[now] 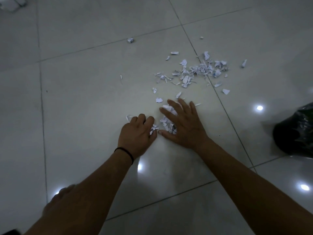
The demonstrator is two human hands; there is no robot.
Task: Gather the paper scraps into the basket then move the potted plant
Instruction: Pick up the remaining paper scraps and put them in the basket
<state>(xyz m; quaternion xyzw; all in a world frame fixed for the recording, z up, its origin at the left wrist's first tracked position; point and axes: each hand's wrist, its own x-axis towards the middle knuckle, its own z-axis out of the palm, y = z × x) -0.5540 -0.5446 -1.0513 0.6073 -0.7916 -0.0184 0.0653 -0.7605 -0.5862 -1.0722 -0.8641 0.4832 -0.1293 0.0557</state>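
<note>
White paper scraps (198, 70) lie scattered over the glossy tiled floor, thickest at the upper right. A smaller heap of scraps (166, 123) sits between my two hands. My left hand (137, 134) is curled, its fingers closed on a few scraps at its fingertips. My right hand (183, 123) lies spread over the small heap, fingers apart and palm down, pressing on the scraps. A black plastic-lined basket (295, 131) stands at the right edge, partly cut off. No potted plant is visible.
Stray scraps lie farther off, one crumpled piece (130, 40) at the top middle and another (243, 63) to the right. A pale object (11, 3) shows in the top-left corner. Ceiling lights reflect on the tiles.
</note>
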